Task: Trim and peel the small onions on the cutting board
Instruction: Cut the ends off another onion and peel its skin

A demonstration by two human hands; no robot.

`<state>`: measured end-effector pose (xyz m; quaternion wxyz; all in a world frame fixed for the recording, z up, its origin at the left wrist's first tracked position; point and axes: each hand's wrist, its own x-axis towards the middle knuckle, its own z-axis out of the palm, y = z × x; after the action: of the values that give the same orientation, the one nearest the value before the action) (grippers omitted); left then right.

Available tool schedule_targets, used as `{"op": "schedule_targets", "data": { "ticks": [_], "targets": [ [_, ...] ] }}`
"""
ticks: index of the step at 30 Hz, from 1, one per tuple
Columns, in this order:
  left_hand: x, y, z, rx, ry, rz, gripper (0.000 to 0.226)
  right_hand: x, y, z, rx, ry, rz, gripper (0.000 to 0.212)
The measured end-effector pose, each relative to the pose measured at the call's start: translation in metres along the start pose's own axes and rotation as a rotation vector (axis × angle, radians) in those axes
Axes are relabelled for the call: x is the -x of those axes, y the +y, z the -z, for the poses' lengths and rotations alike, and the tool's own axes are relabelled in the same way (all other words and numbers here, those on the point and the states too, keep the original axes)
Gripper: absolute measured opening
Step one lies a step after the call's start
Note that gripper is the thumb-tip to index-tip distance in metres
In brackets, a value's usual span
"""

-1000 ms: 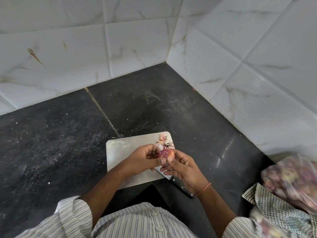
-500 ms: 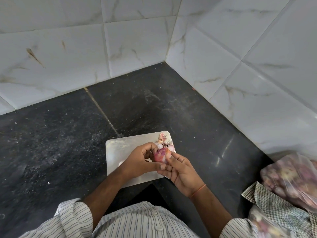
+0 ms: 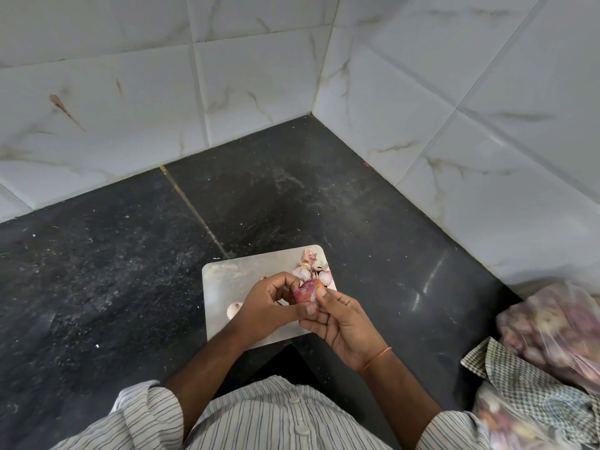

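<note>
Two hands peel one small onion over the board.

The left hand [image 3: 269,303] and right hand [image 3: 341,323] curl their fingers round a reddish, papery onion [image 3: 305,292] held just above a pale, round-cornered board [image 3: 224,280] on the speckled black bench [image 3: 97,271]. About three pale peeled onions [image 3: 313,267] and skins lie at the board's far right corner; one more piece [image 3: 234,309] lies left.

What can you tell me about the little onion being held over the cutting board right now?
The onion is small and rounded, with reddish-pink skin that looks thin, papery and partly loosened. It is held just above the pale cutting board, near its right side, not resting on it. The left hand grips it from the left with curled fingers, and the right hand pinches it from the right, thumb on top. Peelings and peeled pale onions lie just beyond it.
</note>
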<state>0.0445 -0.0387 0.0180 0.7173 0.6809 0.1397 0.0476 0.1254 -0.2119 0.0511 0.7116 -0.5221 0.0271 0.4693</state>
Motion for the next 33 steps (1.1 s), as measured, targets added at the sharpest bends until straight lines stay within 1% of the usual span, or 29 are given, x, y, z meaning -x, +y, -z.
{"op": "schedule_targets", "data": {
  "ticks": [6,9,13,18,23,27,31,33],
  "targets": [
    [-0.001,0.002,-0.002,0.016,0.009,0.020,0.031,0.001,-0.001,0.000,-0.016,0.021,-0.005,0.051],
    [-0.001,0.001,-0.002,0.002,0.001,0.038,0.031,0.001,-0.001,0.000,-0.018,0.032,-0.018,0.053],
    [-0.001,0.003,0.000,0.013,-0.041,0.034,0.024,0.000,0.002,-0.003,-0.039,0.020,-0.032,0.057],
    [-0.001,-0.005,0.003,0.027,-0.025,0.019,0.028,-0.001,0.003,-0.007,-0.049,0.024,-0.053,0.059],
    [-0.001,-0.006,0.003,-0.021,0.003,-0.006,0.032,0.001,0.001,-0.008,-0.033,0.022,-0.063,0.052],
    [-0.004,-0.006,0.008,-0.153,0.018,0.001,0.038,0.002,-0.006,-0.005,0.035,0.066,-0.043,0.035],
    [-0.008,-0.006,0.007,-0.222,-0.014,0.016,0.032,0.004,-0.010,-0.002,0.097,0.088,-0.029,0.029],
    [-0.009,-0.006,0.005,-0.268,-0.036,0.025,0.028,0.006,-0.010,0.000,0.110,0.094,-0.030,0.031]
  ]
}}
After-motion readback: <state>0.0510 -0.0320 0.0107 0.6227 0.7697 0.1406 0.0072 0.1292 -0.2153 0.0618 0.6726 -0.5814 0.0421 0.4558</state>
